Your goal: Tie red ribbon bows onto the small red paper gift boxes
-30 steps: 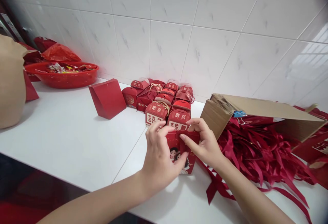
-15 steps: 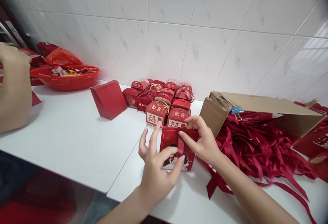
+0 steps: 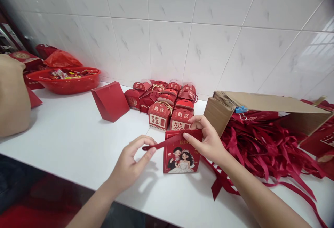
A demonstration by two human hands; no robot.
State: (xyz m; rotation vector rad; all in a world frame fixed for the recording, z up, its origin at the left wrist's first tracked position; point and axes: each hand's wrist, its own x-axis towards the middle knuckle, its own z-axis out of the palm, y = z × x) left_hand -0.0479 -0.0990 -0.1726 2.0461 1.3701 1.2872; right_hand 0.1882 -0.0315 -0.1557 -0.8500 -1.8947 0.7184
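Note:
A red gift box [image 3: 180, 156] with a printed bride and groom stands upright on the white table. My right hand [image 3: 206, 139] pinches its top edge, thumb in front and fingers behind. A dark red ribbon [image 3: 168, 142] stretches from that top edge out to the left. My left hand [image 3: 135, 156] is closed on the ribbon's free end, between thumb and fingers, apart from the box. Another length of ribbon lies on the table to the right of the box. Just behind it stand several small red boxes [image 3: 159, 116] with handles.
An open cardboard carton [image 3: 271, 101] with a blue clip spills a heap of red ribbons [image 3: 261, 151] on the right. At left are a plain red box [image 3: 111, 101], a red basin [image 3: 70, 85] of sweets and a beige bag [image 3: 13, 96]. A tiled wall [image 3: 169, 47] bounds the back.
My left hand has moved left from the box front, drawing the ribbon end out with it. The printed couple is now uncovered. My right hand has stayed at the box top.

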